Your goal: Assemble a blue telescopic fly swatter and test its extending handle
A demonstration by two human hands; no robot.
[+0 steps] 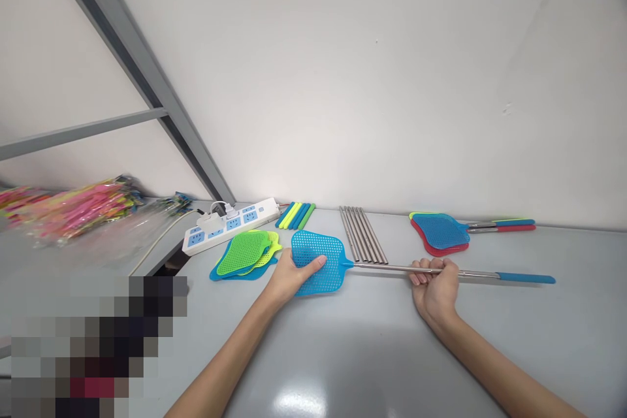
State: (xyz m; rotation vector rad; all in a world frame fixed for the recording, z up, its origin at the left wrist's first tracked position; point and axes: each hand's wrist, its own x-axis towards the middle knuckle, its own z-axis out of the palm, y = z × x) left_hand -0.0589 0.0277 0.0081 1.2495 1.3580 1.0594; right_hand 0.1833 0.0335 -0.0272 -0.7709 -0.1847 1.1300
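A blue fly swatter (pixel 329 281) with an extended metal rod and a blue grip lies level across my two hands, above the table. My left hand (pixel 290 273) pinches its perforated head, thumb on top and the fingers hidden beneath. Around the metal rod, near its middle, my right hand (pixel 435 284) is wrapped. Left of the held head, loose green, yellow and blue swatter heads (pixel 243 253) are piled. Behind it lie a row of coloured grips (pixel 296 215) and several bare metal rods (pixel 363 235).
Swatters with rods and grips (pixel 441 232) are stacked at the back right. A white power strip (pixel 230 227) with plugs stands at the back left. Plastic-bagged colourful items (pixel 83 209) lie on the neighbouring table. A grey metal post (pixel 142 65) rises by the wall.
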